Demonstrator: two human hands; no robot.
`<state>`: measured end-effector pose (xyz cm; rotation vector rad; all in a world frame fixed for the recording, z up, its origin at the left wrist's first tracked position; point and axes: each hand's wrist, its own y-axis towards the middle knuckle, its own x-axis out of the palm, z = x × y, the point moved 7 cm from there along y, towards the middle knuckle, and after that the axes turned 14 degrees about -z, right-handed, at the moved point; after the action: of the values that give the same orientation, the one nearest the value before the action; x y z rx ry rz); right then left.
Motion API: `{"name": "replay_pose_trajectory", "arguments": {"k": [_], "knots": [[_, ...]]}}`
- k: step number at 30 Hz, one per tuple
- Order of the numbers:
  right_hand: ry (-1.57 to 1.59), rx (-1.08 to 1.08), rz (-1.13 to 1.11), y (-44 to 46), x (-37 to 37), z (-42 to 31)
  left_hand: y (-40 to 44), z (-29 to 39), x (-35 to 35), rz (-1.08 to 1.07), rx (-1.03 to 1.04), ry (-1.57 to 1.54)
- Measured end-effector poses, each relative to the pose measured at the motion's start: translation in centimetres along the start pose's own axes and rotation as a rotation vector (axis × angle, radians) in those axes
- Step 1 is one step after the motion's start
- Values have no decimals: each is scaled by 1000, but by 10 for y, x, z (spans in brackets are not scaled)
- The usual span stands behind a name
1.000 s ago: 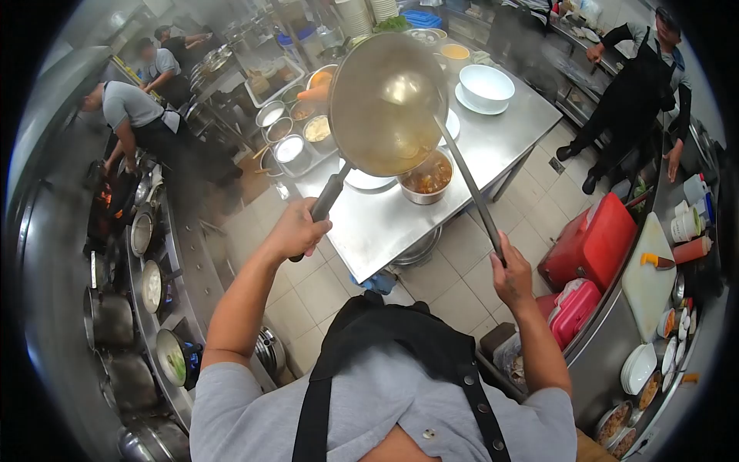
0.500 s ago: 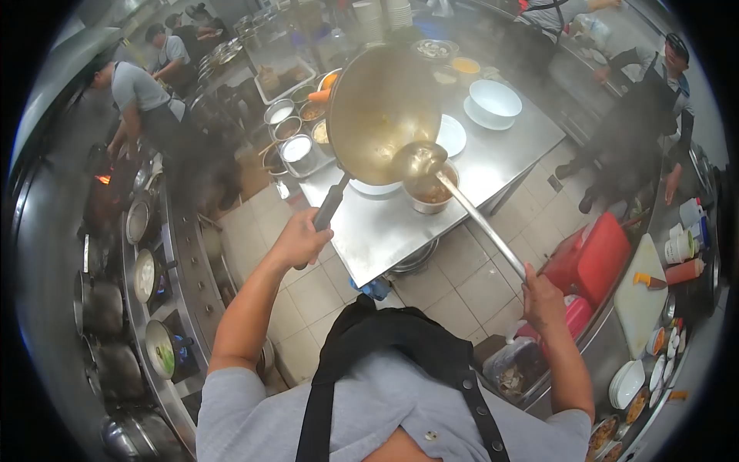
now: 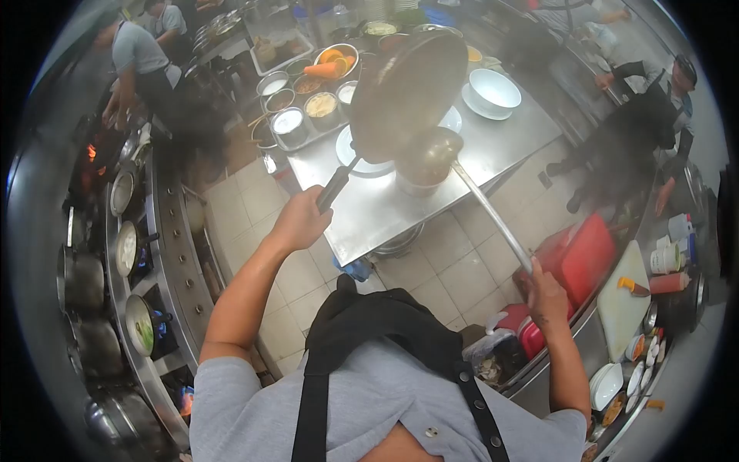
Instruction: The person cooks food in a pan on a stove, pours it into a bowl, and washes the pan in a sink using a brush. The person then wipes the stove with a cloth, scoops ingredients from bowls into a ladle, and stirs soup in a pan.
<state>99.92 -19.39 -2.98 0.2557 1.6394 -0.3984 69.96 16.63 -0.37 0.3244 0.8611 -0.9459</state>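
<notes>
My left hand [image 3: 302, 219] is wrapped round the dark handle of a wok [image 3: 408, 92], which is tipped steeply above the steel table [image 3: 331, 219]. In my right hand [image 3: 545, 292] is the long metal handle of a ladle [image 3: 493, 208]. The ladle's bowl [image 3: 431, 154] is close to the wok's lower rim, over a round container [image 3: 419, 187] at the table's edge. A white plate [image 3: 346, 146] lies partly hidden beneath the wok. Steam blurs the wok's inside, so its contents cannot be made out.
Several small pots of ingredients [image 3: 322, 108] and a bowl with carrots [image 3: 336, 61] stand at the table's left. White bowls [image 3: 493, 94] sit at its right. Pans [image 3: 140, 325] rest on a stove at left. A red bin [image 3: 577, 258] is at right. Other people [image 3: 146, 58] work nearby.
The wok has tipped further and moved slightly right, so more of its dark underside faces me. The ladle's bowl has turned and shifted right. My view has shifted a little.
</notes>
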Motion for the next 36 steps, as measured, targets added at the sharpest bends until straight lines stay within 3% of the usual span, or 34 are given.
{"name": "replay_pose_trajectory", "arguments": {"k": [3,6,12,15,19,20,21,23,25,28,36], "knots": [[13,7,-2,0,-16,6,-4,0,7,-12,-79,-7],[113,-93,147,21,-18,-7,-8,11,7,-33,-144,56],[12,-87,47,16,-17,10,-8,4,10,33,-100,46],[-50,31,-56,10,-26,22,-7,-6,16,40,-119,-113],[62,-321,255,29,-25,-19,4,-30,46,204,126,-426],[155,-388,271,36,-14,-25,-13,-20,36,183,68,-560],[433,-382,157,54,-5,-49,-27,-22,36,112,-40,-868],[1101,-251,-108,68,12,-119,-55,-29,30,124,17,-1036],[1122,-372,-187,62,22,-200,-107,-32,22,145,88,-1230],[1311,-511,-405,49,25,-322,-198,-58,-2,296,115,-1208],[1467,-892,-1068,-48,32,-595,-516,-151,-20,837,-135,-1149]]}}
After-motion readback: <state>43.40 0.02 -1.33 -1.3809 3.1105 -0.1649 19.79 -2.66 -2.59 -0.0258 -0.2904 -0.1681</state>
